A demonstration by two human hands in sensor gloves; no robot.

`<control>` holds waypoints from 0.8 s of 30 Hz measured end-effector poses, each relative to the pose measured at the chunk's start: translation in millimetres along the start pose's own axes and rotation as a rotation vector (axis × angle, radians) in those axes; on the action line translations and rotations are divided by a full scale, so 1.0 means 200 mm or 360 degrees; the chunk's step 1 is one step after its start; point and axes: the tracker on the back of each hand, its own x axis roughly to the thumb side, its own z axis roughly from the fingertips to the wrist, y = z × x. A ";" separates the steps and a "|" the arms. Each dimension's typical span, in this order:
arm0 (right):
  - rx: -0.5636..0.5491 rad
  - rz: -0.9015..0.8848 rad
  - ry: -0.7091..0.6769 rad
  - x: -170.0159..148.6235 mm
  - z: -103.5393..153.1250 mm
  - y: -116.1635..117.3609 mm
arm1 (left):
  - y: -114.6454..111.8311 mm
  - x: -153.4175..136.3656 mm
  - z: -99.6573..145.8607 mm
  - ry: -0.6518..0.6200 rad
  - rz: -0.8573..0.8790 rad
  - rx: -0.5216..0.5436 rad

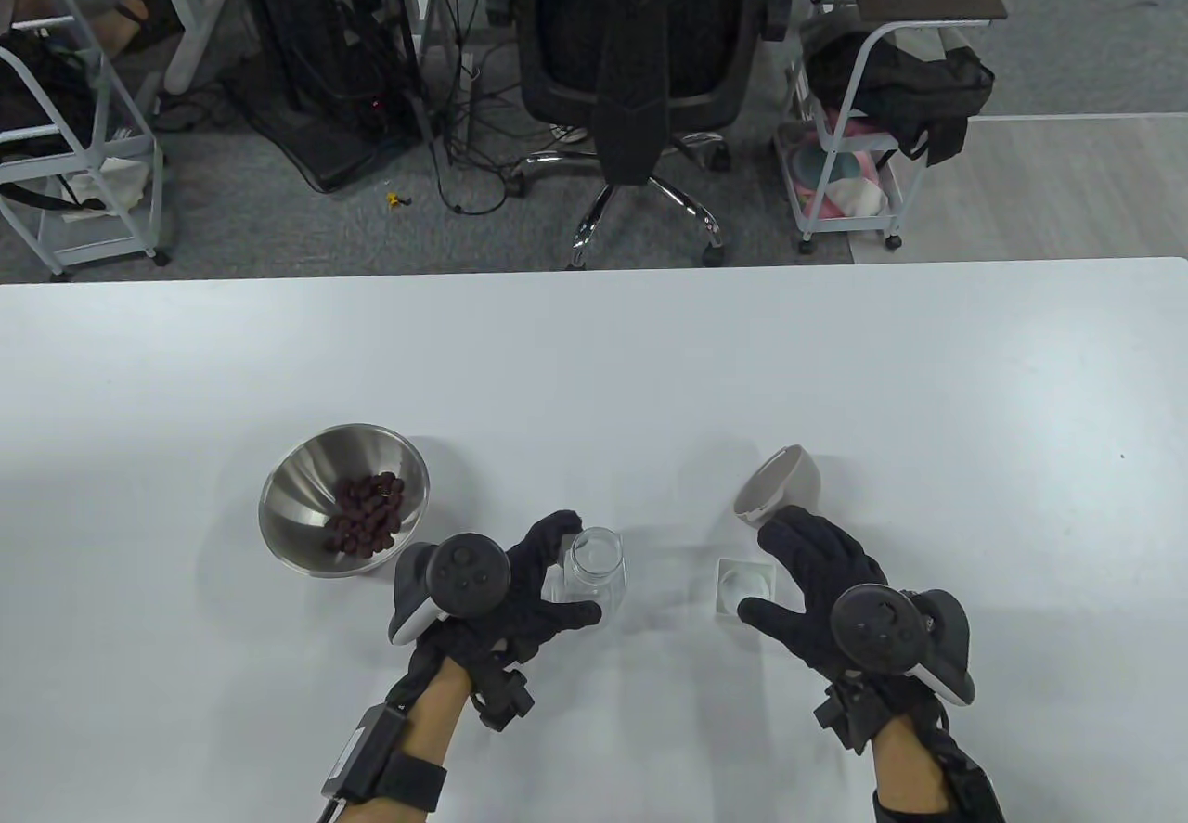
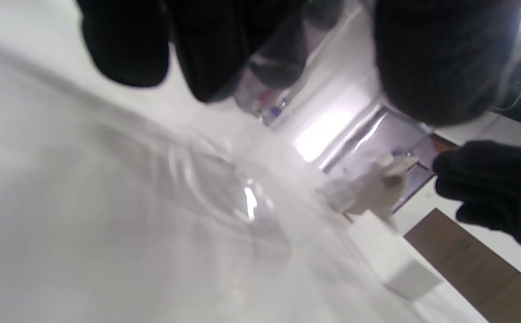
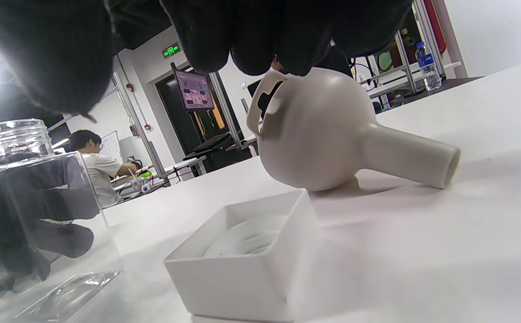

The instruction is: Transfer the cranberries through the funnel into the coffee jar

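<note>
- Funnel lies on its side just beyond the right hand, wide mouth turned toward the left hand, spout running away toward the table's right edge; its long axis sits roughly level with the tabletop
- Right hand is spread and holds nothing; its fingertips hover at the funnel's rim, and I cannot tell whether they touch it
- Left hand wraps the jar from its left side and steadies it upright, mouth open
- The right hand is much the nearer to the funnel, so I judge the pick-up falls to it
- Funnel: matte cream, round bulb, straight tube; looks hard and smooth
- Jar: clear, squarish body, threaded neck
- Small white square dish between jar and right hand
- Steel bowl of dark cranberries left of the jar, well short of the table's left edge
</note>
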 end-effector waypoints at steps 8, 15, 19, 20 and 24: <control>-0.0010 -0.0008 0.0002 0.00 0.00 0.00 | 0.00 0.00 0.00 0.0005 -0.0004 -0.0018; -0.0018 -0.0012 -0.0002 0.00 0.01 0.00 | 0.00 -0.01 0.01 0.0013 0.0001 -0.0018; -0.0021 -0.0009 -0.0005 0.00 0.01 -0.01 | 0.00 -0.01 0.01 0.0010 0.0009 -0.0037; -0.0024 -0.0010 -0.0005 0.00 0.01 -0.01 | 0.01 -0.01 0.02 0.0009 0.0013 -0.0039; -0.0036 -0.0009 -0.0008 0.00 0.01 -0.01 | 0.05 0.01 0.05 -0.0021 -0.0002 -0.0026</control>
